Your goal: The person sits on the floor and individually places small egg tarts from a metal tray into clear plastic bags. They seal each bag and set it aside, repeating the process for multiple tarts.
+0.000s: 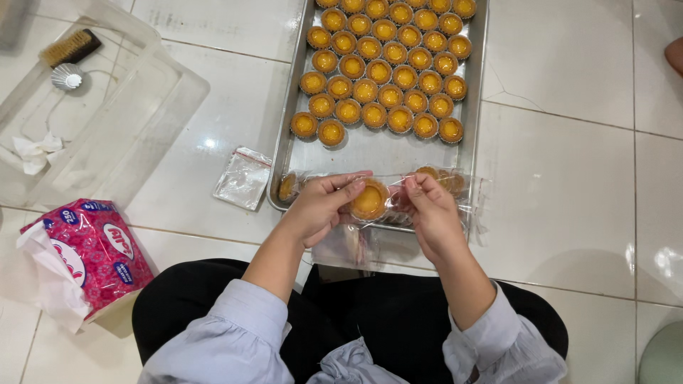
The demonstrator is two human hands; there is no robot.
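Tart (369,200) (golden, in a clear bag (398,206)) sat pinched between the left hand (324,206) and right hand (429,210), both closed on it, just below the metal tray (478,78).

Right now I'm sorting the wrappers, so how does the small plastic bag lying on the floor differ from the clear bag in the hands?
The small plastic bag lies flat on the tiles left of the metal tray, untouched; the clear bag is held up over the tray's near edge by the left hand and right hand. The small bag looks empty; the held one shows a tart behind its film. Both are transparent.
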